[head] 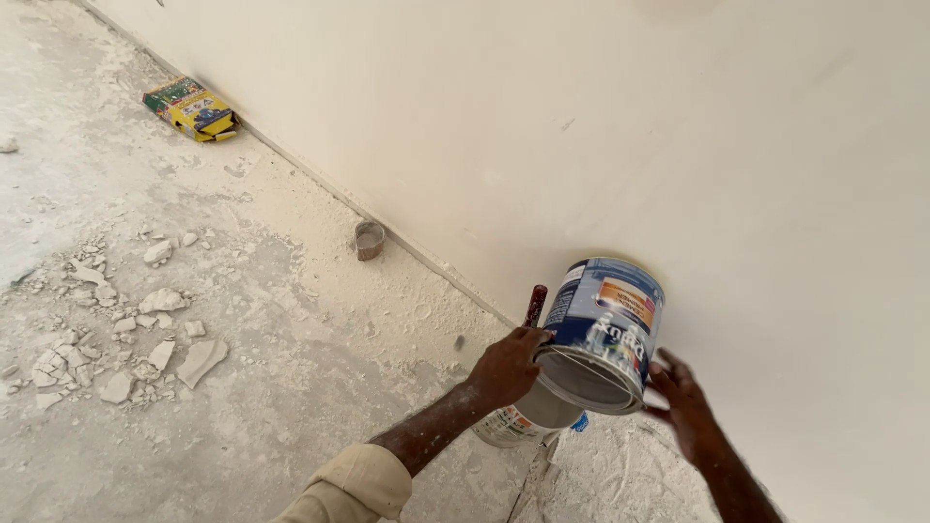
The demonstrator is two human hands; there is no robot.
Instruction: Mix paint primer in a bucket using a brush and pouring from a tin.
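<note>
1. A blue paint can (605, 329) with a bright metal rim was held in the air just in front of the pale wall (601, 126), tipped so that its open mouth faced down and toward the camera.
2. Below its mouth stood a second container (518, 418), white with a printed label, on the floor close to the base of the wall; the blue can overlapped it in view, and whether the two touched could not be told.
3. The left hand (506, 368) gripped the blue can's near-left rim, its fingers curled over the edge – and a dark red handle (535, 304), seemingly of a brush, stood up from that same grip; its working end was hidden.
4. The right hand (686, 407) was at the can's right side, fingers spread and open, the tips just beside the rim; real contact could not be made out.
5. A beige rolled sleeve (358, 484) covered the left upper forearm, and the skin below it was flecked with white.
6. Farther out, the dusty floor (291, 387) carried a scatter of broken plaster chunks (145, 339) at left – and a small grey cup (369, 239) sat against the wall's foot.
7. A yellow and green box (191, 108) lay by the wall at upper left
</note>
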